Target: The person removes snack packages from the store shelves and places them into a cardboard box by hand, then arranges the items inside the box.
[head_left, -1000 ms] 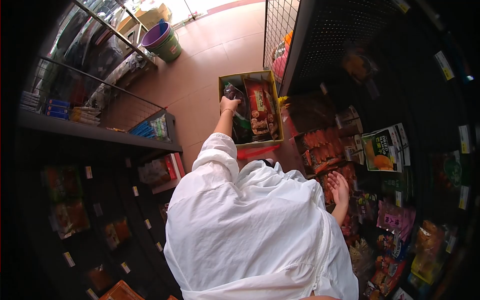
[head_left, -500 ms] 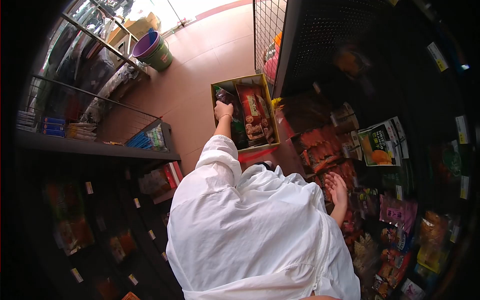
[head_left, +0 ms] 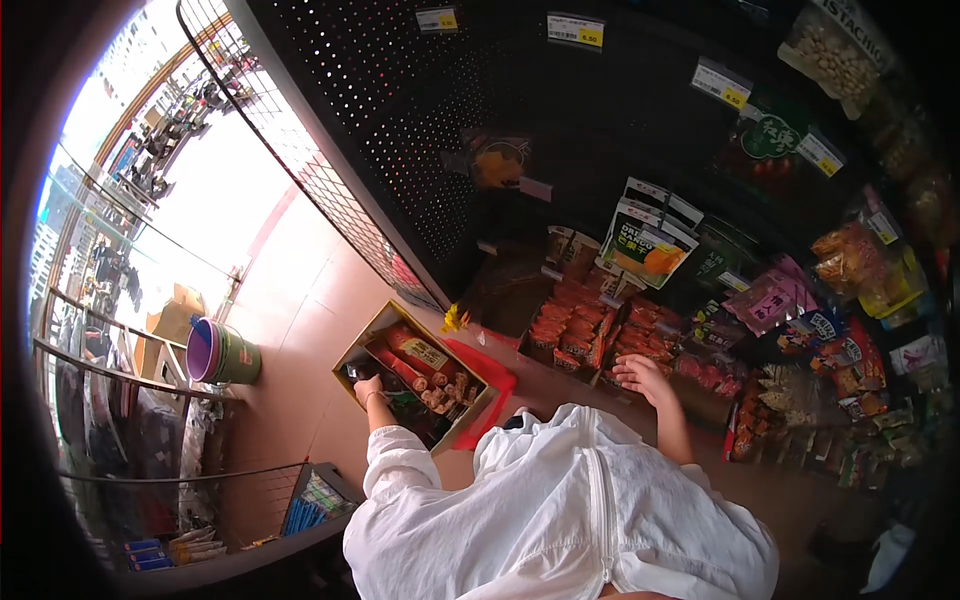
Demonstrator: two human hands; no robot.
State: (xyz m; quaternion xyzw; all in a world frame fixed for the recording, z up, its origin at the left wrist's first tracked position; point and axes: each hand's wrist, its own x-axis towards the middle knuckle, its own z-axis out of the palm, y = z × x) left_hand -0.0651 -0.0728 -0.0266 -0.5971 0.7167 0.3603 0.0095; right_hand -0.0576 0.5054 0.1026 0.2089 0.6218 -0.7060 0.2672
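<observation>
My left hand (head_left: 369, 389) is inside a yellow-edged cardboard box (head_left: 468, 431), its fingers closed on a dark plastic bag (head_left: 354, 370) at the box's left side. Beside that bag lies a large red snack bag (head_left: 415, 352) with pictures of brown rounded pieces on it. The contents of the dark bag are hard to make out. To the right, my right hand (head_left: 645, 379) hangs with loosely spread fingers and nothing in it, just in front of red snack packets (head_left: 652, 330) on the low shelf.
Dried mango pouches (head_left: 645, 240) and other snacks fill the dark shelving on the right. A mesh panel (head_left: 300, 170) rises behind the box. A purple and green bucket (head_left: 225, 352) stands on the floor at left, near a wire-railed shelf (head_left: 310, 505). Red plastic (head_left: 500, 385) lies beside the box.
The view has turned toward the right-hand shelves, so the box now appears lower and further left. My left hand remains in the box on the dark bag; my right hand stays raised and free.
</observation>
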